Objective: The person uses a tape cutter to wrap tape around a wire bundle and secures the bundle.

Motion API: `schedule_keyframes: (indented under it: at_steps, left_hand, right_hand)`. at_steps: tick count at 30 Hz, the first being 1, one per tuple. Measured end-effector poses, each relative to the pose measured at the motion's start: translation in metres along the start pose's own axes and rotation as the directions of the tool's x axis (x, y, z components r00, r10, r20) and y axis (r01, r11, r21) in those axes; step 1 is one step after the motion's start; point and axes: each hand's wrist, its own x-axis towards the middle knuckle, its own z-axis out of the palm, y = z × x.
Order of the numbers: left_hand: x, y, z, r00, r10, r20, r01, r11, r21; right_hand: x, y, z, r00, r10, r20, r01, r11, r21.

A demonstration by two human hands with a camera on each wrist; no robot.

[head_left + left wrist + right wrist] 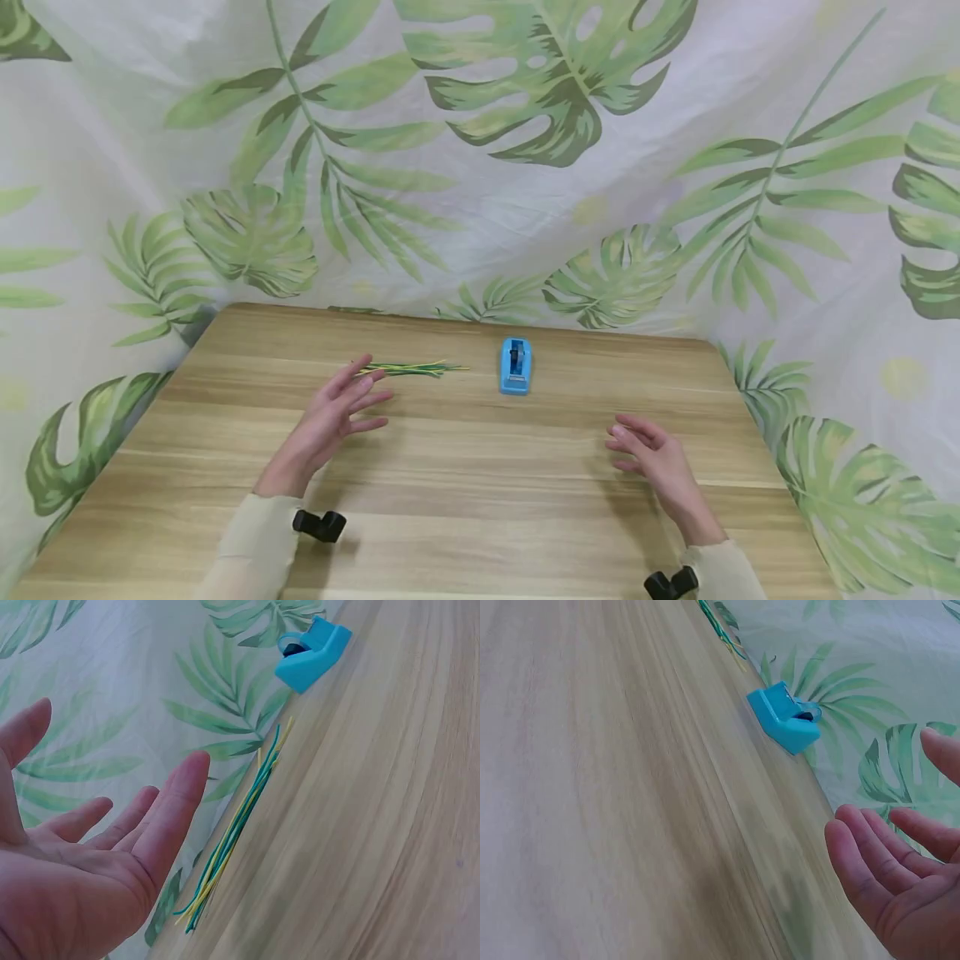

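Note:
A bundle of thin green and yellow strands (416,369) lies on the wooden table toward the back; they look like wires or twist ties, though I cannot tell which. My left hand (330,421) hovers just in front of their left end, fingers spread and holding nothing. Right of the strands stands a blue tape dispenser (515,367), its roll seen from the side in the left wrist view. My right hand (656,458) is over the table to the dispenser's right and nearer to me, fingers loosely bent with nothing in them. Both wrist views show the palms bare.
The wooden table (480,517) ends at the back against a white cloth (480,217) printed with green leaves, which also hangs at both sides. A black wrist mount (319,526) sits on the left sleeve, and another black mount (671,582) on the right sleeve.

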Motion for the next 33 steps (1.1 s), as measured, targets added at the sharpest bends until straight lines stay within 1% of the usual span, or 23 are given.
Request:
schedule_keyframes:
  at_steps: [5,10,12,15,21,25,29,33]
  left_hand:
    - [0.010,-0.002,0.009,1.000,-0.024,0.014,0.024,1.000,0.010]
    - [0.024,-0.007,0.020,0.998,-0.051,0.035,0.051,0.999,-0.004]
    - [0.030,-0.009,0.025,0.998,-0.051,0.044,0.052,0.999,-0.009]
    - [0.039,-0.012,0.034,0.997,-0.050,0.053,0.051,0.999,-0.011]
    - [0.059,-0.019,0.054,0.996,-0.075,0.056,0.074,0.997,0.011]
    - [0.069,-0.019,0.066,0.994,-0.080,0.073,0.079,0.997,0.018]
    - [0.078,-0.020,0.076,0.993,-0.085,0.077,0.084,0.996,0.017]
    - [0.088,-0.025,0.083,0.992,-0.097,0.083,0.094,0.995,0.039]
  right_hand:
    - [0.005,0.000,0.006,1.000,-0.007,0.027,0.007,1.000,-0.007]
    - [0.010,0.000,0.012,0.999,0.010,0.040,-0.011,1.000,0.021]
    - [0.012,0.000,0.015,0.999,0.020,0.047,-0.021,0.999,0.038]
    - [0.017,-0.001,0.019,0.998,0.026,0.060,-0.029,0.998,0.059]
    - [0.028,-0.002,0.030,0.996,0.036,0.085,-0.045,0.993,0.107]
    - [0.034,-0.002,0.037,0.993,0.055,0.104,-0.069,0.989,0.132]
    - [0.039,-0.002,0.042,0.990,0.072,0.124,-0.087,0.988,0.124]
    - [0.044,-0.002,0.048,0.988,0.086,0.127,-0.101,0.988,0.119]
